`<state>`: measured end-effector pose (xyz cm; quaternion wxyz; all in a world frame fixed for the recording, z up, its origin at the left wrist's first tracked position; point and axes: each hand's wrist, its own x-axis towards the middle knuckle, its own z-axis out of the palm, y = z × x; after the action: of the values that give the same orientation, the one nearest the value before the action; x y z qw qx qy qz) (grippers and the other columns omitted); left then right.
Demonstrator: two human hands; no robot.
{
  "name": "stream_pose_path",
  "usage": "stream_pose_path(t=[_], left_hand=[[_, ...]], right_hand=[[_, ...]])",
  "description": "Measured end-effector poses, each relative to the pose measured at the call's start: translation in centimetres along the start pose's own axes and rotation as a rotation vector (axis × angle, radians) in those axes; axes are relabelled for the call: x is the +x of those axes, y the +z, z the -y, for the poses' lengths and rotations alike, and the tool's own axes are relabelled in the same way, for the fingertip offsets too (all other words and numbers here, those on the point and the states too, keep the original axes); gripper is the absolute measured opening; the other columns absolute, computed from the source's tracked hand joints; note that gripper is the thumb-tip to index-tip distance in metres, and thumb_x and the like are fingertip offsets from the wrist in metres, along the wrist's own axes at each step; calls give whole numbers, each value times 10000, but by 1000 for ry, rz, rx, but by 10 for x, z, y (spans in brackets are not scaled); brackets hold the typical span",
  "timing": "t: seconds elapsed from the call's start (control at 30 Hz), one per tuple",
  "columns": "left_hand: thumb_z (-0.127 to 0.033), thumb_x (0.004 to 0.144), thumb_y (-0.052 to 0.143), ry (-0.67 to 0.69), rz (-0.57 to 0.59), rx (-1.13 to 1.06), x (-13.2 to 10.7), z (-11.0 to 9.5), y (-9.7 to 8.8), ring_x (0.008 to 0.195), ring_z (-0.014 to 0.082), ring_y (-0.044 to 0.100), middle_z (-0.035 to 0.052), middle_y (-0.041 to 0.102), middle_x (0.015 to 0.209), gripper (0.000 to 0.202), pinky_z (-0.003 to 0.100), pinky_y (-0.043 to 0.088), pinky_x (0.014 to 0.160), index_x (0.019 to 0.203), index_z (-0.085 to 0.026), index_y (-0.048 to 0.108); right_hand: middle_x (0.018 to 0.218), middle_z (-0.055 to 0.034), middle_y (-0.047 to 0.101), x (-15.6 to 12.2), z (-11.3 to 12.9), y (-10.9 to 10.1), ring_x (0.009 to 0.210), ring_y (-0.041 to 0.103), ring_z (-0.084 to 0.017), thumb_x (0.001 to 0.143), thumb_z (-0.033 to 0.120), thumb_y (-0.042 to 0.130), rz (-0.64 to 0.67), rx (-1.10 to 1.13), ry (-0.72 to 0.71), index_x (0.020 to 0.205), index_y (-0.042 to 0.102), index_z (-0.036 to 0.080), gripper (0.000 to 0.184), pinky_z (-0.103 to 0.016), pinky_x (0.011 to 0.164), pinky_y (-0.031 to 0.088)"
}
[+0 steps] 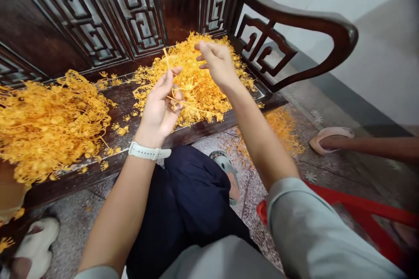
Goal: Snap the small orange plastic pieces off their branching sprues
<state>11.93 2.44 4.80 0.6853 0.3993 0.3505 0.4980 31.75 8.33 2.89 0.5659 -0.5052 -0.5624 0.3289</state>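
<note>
My left hand (160, 107), with a pale watch strap (149, 151) at the wrist, pinches a yellow plastic stem (166, 57) between thumb and index finger. More thin yellow strands (186, 105) cross its curled lower fingers. My right hand (216, 62) hovers over the right-hand pile of yellow plastic flower pieces (203, 91), a little apart from the left. Its fingers are partly bent and spread, and nothing shows between them. The pieces in the pile have thin stems and splayed, claw-like tips.
A second yellow pile (55, 122) covers the left of the dark wooden bench (122, 111). Loose bits lie between the piles. The bench has a carved armrest (294, 13). More yellow strands (283, 130) are on the floor. Someone's foot (330, 140) and a red plastic stool (360, 205) are at right.
</note>
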Motion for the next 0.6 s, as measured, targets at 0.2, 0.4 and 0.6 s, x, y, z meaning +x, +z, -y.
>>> stream_pose_path(t=[0.2, 0.4, 0.6], left_hand=[[-364, 954, 829, 48, 13, 56, 3, 4, 4, 699, 132, 677, 22, 621, 801, 220, 170, 420, 555, 1086, -197, 774], [-223, 903, 865, -73, 83, 112, -3, 3, 7, 573, 102, 598, 3, 594, 717, 163, 197, 423, 519, 1039, -207, 779], [-170, 920, 837, -122, 38, 65, -1, 7, 12, 500, 65, 549, -22, 581, 684, 140, 169, 410, 487, 1036, -199, 765]], right_hand=[[949, -50, 666, -84, 18, 33, 888, 677, -166, 978, 801, 497, 164, 394, 19, 1047, 691, 226, 612, -291, 772, 570], [828, -12, 519, -101, 16, 46, 835, 560, -157, 1025, 626, 573, -79, 244, -35, 818, 584, 232, 445, -292, 795, 533], [769, 5, 428, -119, 20, 36, 749, 470, -157, 1030, 580, 596, -135, 117, -75, 782, 514, 234, 433, -295, 726, 452]])
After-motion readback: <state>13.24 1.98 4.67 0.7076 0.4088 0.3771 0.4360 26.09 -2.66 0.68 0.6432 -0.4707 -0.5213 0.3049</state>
